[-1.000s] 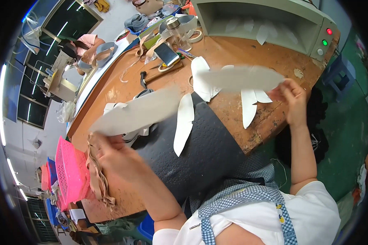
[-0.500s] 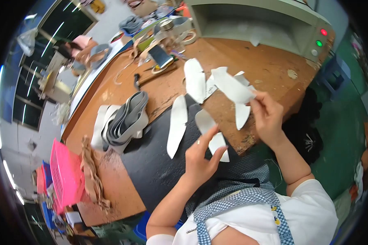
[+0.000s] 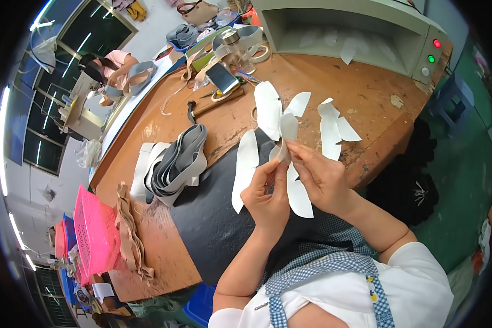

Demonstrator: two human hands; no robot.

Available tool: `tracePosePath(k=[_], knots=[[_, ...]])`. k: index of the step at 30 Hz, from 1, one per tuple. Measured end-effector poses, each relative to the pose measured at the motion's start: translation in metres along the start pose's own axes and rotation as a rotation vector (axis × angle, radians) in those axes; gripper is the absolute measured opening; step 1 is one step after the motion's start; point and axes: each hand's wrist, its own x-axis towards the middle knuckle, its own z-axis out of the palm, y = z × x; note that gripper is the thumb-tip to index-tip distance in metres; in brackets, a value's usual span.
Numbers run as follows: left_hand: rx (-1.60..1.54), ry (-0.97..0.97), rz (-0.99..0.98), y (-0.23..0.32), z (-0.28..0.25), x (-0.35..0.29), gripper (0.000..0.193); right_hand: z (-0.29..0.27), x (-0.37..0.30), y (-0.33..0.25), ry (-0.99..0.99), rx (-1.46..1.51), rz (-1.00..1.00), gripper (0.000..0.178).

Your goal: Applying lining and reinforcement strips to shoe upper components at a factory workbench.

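My left hand [image 3: 267,194] and my right hand [image 3: 323,177] meet above the black mat [image 3: 208,213]. Between their fingertips they pinch a thin white cut piece [image 3: 288,127], bent and raised off the mat; its lower part is partly hidden by the fingers. Under the hands lies another white curved piece [image 3: 299,198]. To the left of my left hand rests a long white notched piece [image 3: 246,169]. Farther back are a stack of white pieces [image 3: 268,109] and a small white piece [image 3: 299,104]. Notched white pieces [image 3: 331,131] lie on the bare wood to the right.
A coiled bundle of grey strips [image 3: 177,164] sits left on the wooden table [image 3: 366,98]. Behind it are a hammer [image 3: 213,106], a phone [image 3: 222,77] and a glass jar [image 3: 238,52]. A box-shaped machine [image 3: 355,33] stands at the back, a pink basket [image 3: 95,235] at left. Another person [image 3: 112,68] sits far left.
My right hand has come left from the pieces on the right, and both hands now grip one white piece together. The piece it held before now lies on the table or mat; which one, I cannot tell.
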Motion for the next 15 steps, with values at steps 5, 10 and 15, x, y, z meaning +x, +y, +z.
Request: tracePosePath(k=[5,10,15], knots=[[0.233,-0.029,0.192,0.012,0.000,0.004,0.015,0.002,0.000,0.007,0.034,-0.012,-0.002,0.035],[0.293,-0.111,0.298,0.009,-0.003,0.004,0.020,0.006,0.000,0.006,0.077,-0.066,-0.043,0.032],[0.308,-0.112,0.247,0.010,-0.001,-0.001,0.017,0.005,-0.004,0.011,0.052,-0.087,0.058,0.025]])
